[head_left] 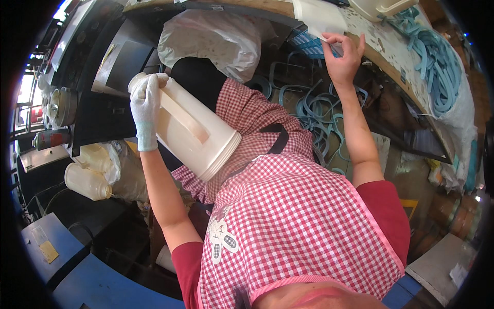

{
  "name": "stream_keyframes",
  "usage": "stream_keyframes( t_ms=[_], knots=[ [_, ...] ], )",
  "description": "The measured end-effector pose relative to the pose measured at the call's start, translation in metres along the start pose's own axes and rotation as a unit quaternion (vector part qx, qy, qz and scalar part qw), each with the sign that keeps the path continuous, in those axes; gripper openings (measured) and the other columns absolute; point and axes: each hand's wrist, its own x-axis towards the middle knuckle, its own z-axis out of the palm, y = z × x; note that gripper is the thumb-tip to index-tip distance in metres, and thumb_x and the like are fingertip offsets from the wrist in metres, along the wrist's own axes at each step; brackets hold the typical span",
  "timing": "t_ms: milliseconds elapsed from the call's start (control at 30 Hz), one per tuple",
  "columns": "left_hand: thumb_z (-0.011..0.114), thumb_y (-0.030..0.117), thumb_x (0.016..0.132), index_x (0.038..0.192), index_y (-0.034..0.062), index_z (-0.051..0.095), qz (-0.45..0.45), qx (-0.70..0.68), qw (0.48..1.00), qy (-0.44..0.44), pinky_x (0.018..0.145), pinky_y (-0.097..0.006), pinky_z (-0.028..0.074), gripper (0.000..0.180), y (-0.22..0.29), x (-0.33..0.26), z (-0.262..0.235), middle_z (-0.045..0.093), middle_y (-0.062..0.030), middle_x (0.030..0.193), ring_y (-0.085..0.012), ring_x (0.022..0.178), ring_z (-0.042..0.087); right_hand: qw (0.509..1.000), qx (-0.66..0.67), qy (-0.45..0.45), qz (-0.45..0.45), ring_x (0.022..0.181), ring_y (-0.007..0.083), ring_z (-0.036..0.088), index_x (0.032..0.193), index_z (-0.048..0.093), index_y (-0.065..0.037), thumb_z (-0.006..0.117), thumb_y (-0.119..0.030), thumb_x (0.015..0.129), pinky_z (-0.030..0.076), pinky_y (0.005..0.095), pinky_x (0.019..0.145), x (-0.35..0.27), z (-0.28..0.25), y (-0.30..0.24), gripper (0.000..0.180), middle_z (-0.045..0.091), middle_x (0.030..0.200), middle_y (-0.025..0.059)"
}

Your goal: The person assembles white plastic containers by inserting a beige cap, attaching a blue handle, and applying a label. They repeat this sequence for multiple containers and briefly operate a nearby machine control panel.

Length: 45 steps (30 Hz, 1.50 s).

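Across a cluttered workshop, I have my gloved left hand (145,103) wrapped around the far end of a cream pitcher (206,126), which slants in front of the checked apron (293,211). My bare right hand (343,59) is well to the right of the pitcher, thumb and forefinger close together by the edge of a white piece (320,18), and from here I cannot tell whether they pinch it. Beyond the pitcher I see a translucent plastic bag (211,41), to its left a cloudy bottle (85,181), and far to its right heaped blue strips (441,74).
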Motion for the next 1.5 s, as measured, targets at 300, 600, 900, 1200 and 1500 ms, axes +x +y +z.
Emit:
stream_keyframes(
  t_ms=[300,600,900,1200,1500],
  knots=[
    [0.061,0.026,0.109,0.087,0.0018,0.075,-0.027,-0.096,0.995,0.024,0.084,-0.026,0.051,0.036,-0.005,-0.012,-0.012,0.076,-0.0028,0.091,-0.0097,0.086,0.065,0.959,0.004,-0.256,-0.124,0.12,0.0274,0.063,0.084,0.068,-0.009,0.085,-0.007,0.074,0.04,0.0541,0.117,-0.065,-0.036,-0.083,0.02,0.072,0.122,0.0014],
    [0.058,0.022,0.109,0.101,-0.0024,0.077,-0.083,-0.222,0.964,0.122,0.083,-0.03,0.052,0.032,0.004,-0.037,-0.02,0.075,-0.0043,0.097,-0.0128,0.087,0.066,0.48,0.491,-0.63,0.363,0.079,0.0094,0.069,0.103,0.067,-0.002,0.088,-0.013,0.087,0.058,0.0231,0.069,-0.006,0.037,-0.191,0.028,0.073,0.095,0.0049],
    [0.055,0.02,0.112,0.113,-0.0036,0.074,-0.072,-0.256,0.957,0.114,0.082,-0.028,0.052,0.03,0.007,-0.036,-0.014,0.074,-0.0051,0.099,-0.0129,0.088,0.066,0.468,0.454,-0.691,0.311,0.071,0.0085,0.067,0.104,0.068,-0.001,0.089,-0.017,0.087,0.055,0.0219,0.061,-0.009,0.07,-0.206,0.032,0.074,0.092,0.0064],
    [0.054,0.031,0.112,0.106,0.0016,0.073,-0.063,-0.187,0.973,0.118,0.082,-0.033,0.055,0.035,0.003,-0.034,-0.012,0.071,-0.0047,0.091,-0.0162,0.084,0.066,0.532,0.429,-0.681,0.264,0.068,0.0095,0.067,0.102,0.068,0.001,0.091,-0.023,0.083,0.054,0.0221,0.059,-0.018,0.072,-0.209,0.038,0.073,0.085,0.0074],
    [0.054,0.026,0.112,0.083,0.0007,0.069,-0.005,-0.175,0.979,0.104,0.087,-0.027,0.052,0.041,-0.009,-0.041,-0.012,0.078,-0.0098,0.101,-0.0121,0.09,0.067,0.319,0.563,-0.698,0.305,0.098,0.0202,0.078,0.111,0.071,0.003,0.079,-0.027,0.097,0.062,0.0314,0.095,-0.012,0.051,-0.199,0.034,0.079,0.106,0.0135]
  ],
)
